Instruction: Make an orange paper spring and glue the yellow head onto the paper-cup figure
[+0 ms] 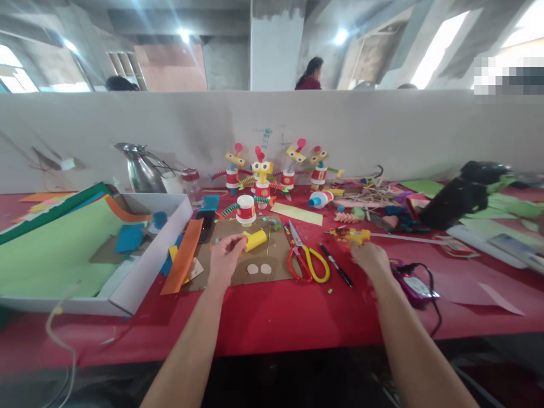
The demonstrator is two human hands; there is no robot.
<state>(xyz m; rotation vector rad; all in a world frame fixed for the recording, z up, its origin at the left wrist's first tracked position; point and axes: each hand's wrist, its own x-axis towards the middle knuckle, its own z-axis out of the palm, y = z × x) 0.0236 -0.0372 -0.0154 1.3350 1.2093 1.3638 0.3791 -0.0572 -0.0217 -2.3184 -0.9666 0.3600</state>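
Observation:
My left hand point(225, 255) is closed, pinching a rolled yellow paper tube point(255, 241) above a brown cardboard sheet point(229, 277). At the right, my right hand point(372, 259) has its fingers closed at the handle of a yellow glue gun point(359, 236); a long pale glue stick point(403, 238) sticks out behind it. Two white paper ovals point(259, 269) lie on the cardboard. Scissors point(306, 258) with red and yellow handles and a black marker point(336, 265) lie between my hands. Behind the tube stands a red-and-white paper cup point(246, 209) with a coiled paper arm.
Several paper-cup figures point(262, 175) stand along the grey partition point(191, 119). A white box point(140, 283) holds coloured paper at left, near a steel jug point(142, 170). At right are a purple corded device point(414, 286), a black object point(457, 195) and craft scraps point(365, 195).

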